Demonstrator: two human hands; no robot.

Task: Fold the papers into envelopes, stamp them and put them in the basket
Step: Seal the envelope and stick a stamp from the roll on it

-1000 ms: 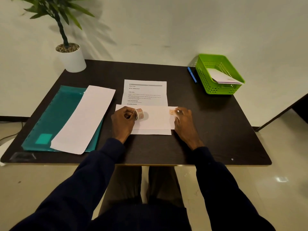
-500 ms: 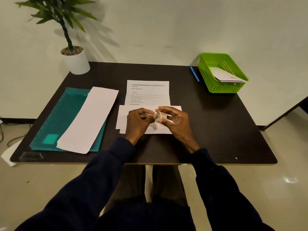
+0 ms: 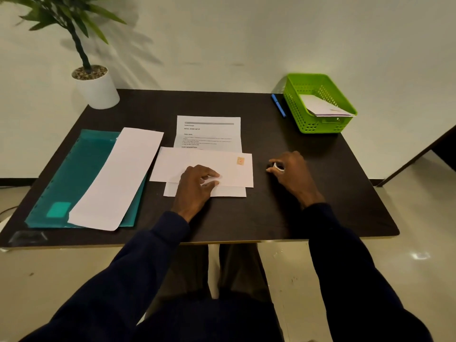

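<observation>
From my station I am seeing the left hand [image 3: 197, 187] lying on the envelope [image 3: 172, 166] at the middle of the table [image 3: 320, 198]. Its fingers are loosely bent and pressing the near edge down, gripping nothing. The right hand [image 3: 292, 174] is resting on the bare table just right of the envelope, apart from it. Its fingers are curling round the roll [image 3: 278, 167], of which only a small white part is showing. A stamp [image 3: 240, 161] is sitting in the envelope's far right corner. The envelope is lying across a printed sheet [image 3: 209, 130], whose ends are sticking out on the far side and on the side nearer me. The green basket [image 3: 323, 125] is standing at the far right corner, well apart from both hands, and a second envelope [image 3: 323, 108] is leaning inside it. A blue pen [image 3: 278, 104] is lying just left of the basket. On the left, a long folded paper [image 3: 118, 176] is lying across a teal folder [image 3: 74, 169]. A potted plant [image 3: 96, 87] is standing at the far left corner.
</observation>
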